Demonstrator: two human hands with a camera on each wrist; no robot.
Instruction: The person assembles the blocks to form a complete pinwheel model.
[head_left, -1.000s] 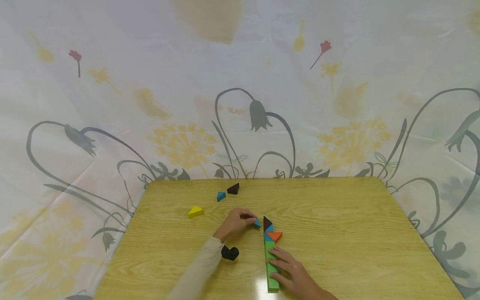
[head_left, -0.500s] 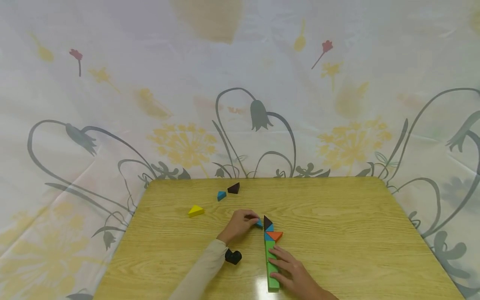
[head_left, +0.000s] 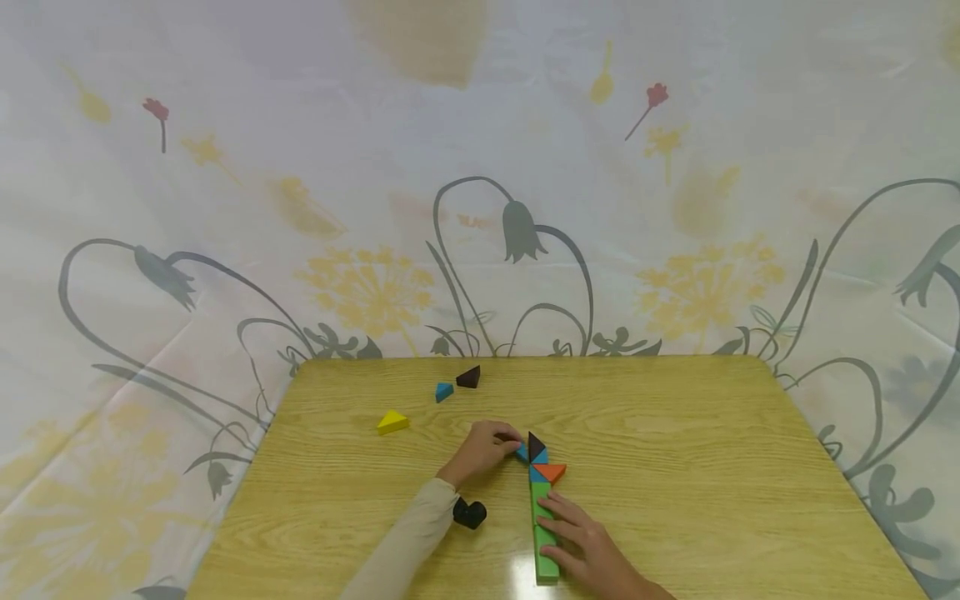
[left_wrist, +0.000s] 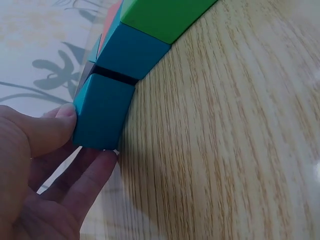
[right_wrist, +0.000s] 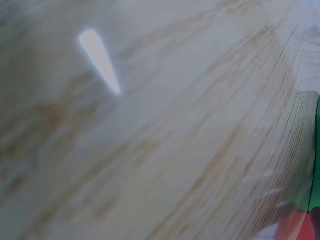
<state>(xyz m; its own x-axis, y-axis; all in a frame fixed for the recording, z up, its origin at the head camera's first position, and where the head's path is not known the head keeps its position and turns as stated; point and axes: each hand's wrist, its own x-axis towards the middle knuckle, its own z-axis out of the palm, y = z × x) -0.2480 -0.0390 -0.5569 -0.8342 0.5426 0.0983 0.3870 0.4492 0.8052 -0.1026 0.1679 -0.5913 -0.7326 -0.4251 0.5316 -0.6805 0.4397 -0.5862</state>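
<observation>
Left hand (head_left: pixel 480 454) pinching a blue wedge (left_wrist: pixel 102 114) just beside the black triangle (head_left: pixel 536 447), right hand (head_left: pixel 592 542) spread along the green blocks (head_left: pixel 543 538), I have a row (head_left: pixel 537 475) with an orange triangle (head_left: pixel 550 472) joined; beyond my left, a yellow triangle (head_left: pixel 392 422), blue piece (head_left: pixel 444 391) and dark piece (head_left: pixel 469 378) lie unjoined.

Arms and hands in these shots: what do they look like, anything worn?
Left hand: ungloved, with a plain beige long sleeve to the wrist. A black lobed device beside that sleeve is probably the wrist camera. Right hand: ungloved, no sleeve visible.
</observation>
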